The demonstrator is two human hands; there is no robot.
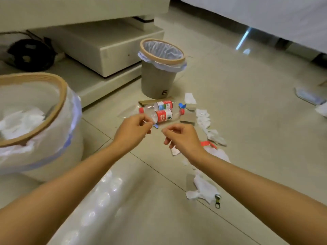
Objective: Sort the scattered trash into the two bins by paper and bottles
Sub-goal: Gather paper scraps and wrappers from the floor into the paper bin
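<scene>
Left hand (pixel 131 129) grip pinched at the near bottle (pixel 160 116), contact unclear; right hand (pixel 183 137) grip loosely curled, holding nothing. 2 bottles lie before the far bin (pixel 160 68), paper scraps (pixel 203 119) right of them; near bin (pixel 35 121) far left.

Two red-labelled clear bottles (pixel 161 114) lie side by side before the far bin (pixel 160 68); white paper scraps (pixel 205 119) trail right; near-left bin (pixel 33 110) holds paper.
</scene>
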